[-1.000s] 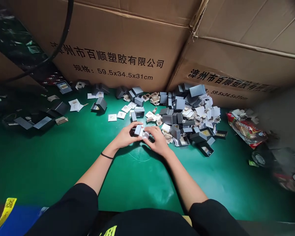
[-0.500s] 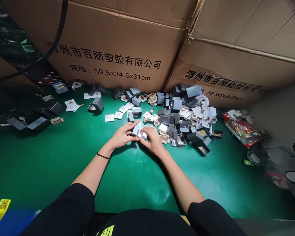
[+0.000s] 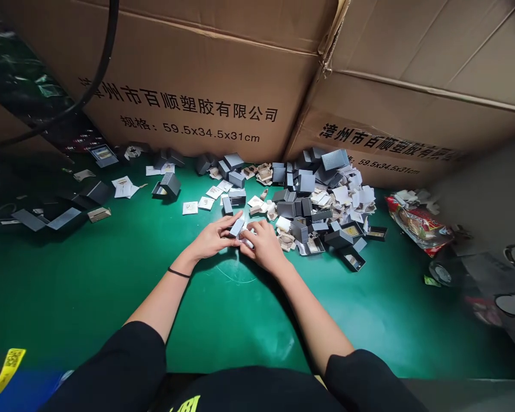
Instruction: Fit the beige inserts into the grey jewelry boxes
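Observation:
My left hand (image 3: 212,236) is closed around a small grey box (image 3: 237,227), thumb on the near side and fingers on the far side. Against the box's right side, my right hand (image 3: 262,243) pinches a small white piece (image 3: 248,241), which its fingers partly cover. I cannot make out exactly what that piece is. Just beyond my hands stand more small grey boxes (image 3: 237,197). Flat white cards (image 3: 190,208) lie past my left hand.
A heap of grey boxes (image 3: 305,183) and crumpled white paper (image 3: 342,195) spreads to the right on the green table (image 3: 223,320). Large cardboard cartons (image 3: 189,74) wall off the back. A red food packet (image 3: 418,223) lies far right; opened boxes (image 3: 47,217) lie left.
My right fingers have curled in more tightly over the white piece beside the box. My left hand keeps its grip almost unmoved. The view has shifted slightly.

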`<action>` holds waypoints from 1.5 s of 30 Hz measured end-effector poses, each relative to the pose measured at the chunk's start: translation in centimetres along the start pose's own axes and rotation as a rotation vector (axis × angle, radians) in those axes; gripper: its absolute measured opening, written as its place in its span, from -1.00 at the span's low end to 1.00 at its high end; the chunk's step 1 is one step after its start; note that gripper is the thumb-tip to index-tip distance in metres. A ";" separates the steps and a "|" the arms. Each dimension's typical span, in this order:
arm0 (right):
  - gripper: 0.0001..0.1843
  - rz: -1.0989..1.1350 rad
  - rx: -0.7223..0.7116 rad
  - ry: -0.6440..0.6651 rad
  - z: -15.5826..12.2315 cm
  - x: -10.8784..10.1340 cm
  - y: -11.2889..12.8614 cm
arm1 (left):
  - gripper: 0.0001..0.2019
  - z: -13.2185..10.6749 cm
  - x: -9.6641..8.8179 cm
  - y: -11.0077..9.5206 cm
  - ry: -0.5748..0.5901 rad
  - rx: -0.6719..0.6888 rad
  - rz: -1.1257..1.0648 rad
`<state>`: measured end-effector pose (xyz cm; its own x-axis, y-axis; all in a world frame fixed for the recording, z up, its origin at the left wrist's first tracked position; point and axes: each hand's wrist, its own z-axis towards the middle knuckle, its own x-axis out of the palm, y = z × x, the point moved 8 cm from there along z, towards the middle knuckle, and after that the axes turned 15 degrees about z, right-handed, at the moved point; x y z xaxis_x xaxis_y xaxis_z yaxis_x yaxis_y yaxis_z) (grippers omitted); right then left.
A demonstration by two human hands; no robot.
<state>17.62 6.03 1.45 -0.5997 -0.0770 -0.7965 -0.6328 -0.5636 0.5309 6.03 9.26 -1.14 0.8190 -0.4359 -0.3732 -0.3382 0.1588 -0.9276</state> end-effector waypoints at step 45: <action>-0.78 -0.085 -0.065 0.176 1.0 0.2 1.6 | -0.23 -0.1 -0.2 0.3 0.013 -0.005 -0.043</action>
<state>16.02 5.98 2.42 -0.4469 -0.1656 -0.8791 -0.6412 -0.6260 0.4439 5.70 9.32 -1.33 0.8267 -0.4541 -0.3323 -0.3048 0.1350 -0.9428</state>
